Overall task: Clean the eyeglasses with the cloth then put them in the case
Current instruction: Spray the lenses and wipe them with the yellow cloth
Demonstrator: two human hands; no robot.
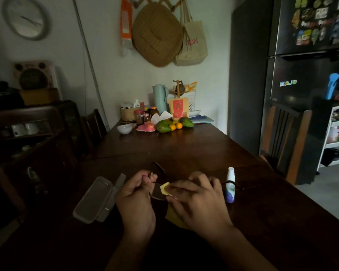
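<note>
Wiping a lens, case waiting open

The left hand [135, 194] is closed on the glasses [158, 189] at the frame; the right hand [198, 200] pinches the yellow cloth [164, 189] onto a lens, above the table [184, 149]. Cleaning looks underway, casing not yet done. The glasses are dark-framed, one arm sticking up at 11 o'clock. The case [94, 200] lies open at 9 o'clock, a spray bottle [230, 185] at 3.

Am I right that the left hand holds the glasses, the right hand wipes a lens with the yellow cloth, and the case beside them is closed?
Not quite. The head view shows the case lying open, left of the left hand. The rest stands: that hand holds the glasses while the right hand wipes a lens with the yellow cloth.
</note>
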